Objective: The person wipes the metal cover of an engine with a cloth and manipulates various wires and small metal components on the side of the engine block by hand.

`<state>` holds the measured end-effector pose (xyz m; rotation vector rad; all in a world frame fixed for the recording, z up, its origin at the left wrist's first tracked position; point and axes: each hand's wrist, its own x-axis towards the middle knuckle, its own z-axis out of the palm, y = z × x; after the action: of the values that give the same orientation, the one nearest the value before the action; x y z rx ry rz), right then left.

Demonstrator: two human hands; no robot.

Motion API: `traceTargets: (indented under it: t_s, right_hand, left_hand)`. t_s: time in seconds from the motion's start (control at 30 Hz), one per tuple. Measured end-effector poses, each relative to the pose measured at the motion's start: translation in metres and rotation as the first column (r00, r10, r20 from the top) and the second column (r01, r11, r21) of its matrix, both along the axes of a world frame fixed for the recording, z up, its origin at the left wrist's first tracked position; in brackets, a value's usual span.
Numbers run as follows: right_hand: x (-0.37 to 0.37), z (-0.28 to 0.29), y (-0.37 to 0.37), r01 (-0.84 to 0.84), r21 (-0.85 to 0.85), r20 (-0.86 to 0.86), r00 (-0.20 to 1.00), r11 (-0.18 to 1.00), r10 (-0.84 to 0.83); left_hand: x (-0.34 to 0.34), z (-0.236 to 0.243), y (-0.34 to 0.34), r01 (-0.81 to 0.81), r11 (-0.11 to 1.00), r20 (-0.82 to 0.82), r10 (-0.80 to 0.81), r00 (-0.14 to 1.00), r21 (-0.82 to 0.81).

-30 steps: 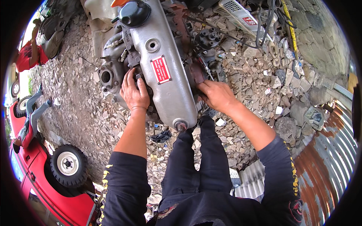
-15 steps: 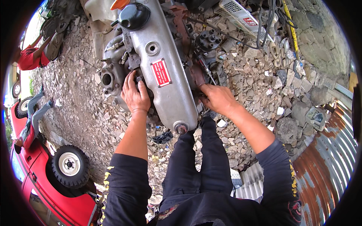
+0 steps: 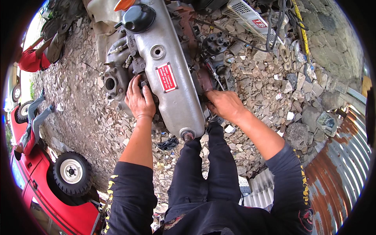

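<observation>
A silver valve cover (image 3: 176, 109) with a red label, a black cap and a bore sits on an engine. My left hand (image 3: 139, 100) rests along its left side, fingers apart and curved over a dark bolted part (image 3: 139, 64), beside a metal flange (image 3: 111, 83). My right hand (image 3: 225, 103) is at the cover's right side, fingers curled on something hidden by the engine, near a reddish casting (image 3: 203, 78). A slim metal tool or rod (image 3: 217, 80) and a black distributor cap (image 3: 215, 42) are just above that hand.
Stone rubble surrounds the engine. Two people in red tops (image 3: 33, 58) (image 3: 29, 143) are at left, near a red vehicle (image 3: 62, 207). A white plastic crate (image 3: 246, 17) with cables and a yellow bar (image 3: 303, 35) lie upper right, rusty corrugated sheet (image 3: 329, 172) lower right.
The engine and both my hands appear slightly lower in the picture. My hands stay in the same places on the engine, with barely any finger movement visible.
</observation>
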<state>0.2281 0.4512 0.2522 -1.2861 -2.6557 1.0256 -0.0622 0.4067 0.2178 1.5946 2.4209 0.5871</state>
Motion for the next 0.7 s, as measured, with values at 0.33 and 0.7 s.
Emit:
traceTargets:
  t_s: [0.33, 0.7]
  right_hand:
    - [-0.007, -0.008, 0.014, 0.182, -0.41, 0.236, 0.968, 0.894, -0.089]
    - [-0.001, -0.005, 0.011, -0.047, -0.167, 0.136, 0.988, 0.985, 0.071]
  left_hand:
    - [-0.002, -0.002, 0.0, 0.001, 1.0, 0.0, -0.001, 1.0, -0.005]
    - [0.0, 0.0, 0.001, 0.006, 1.0, -0.004, -0.006, 1.0, 0.001]
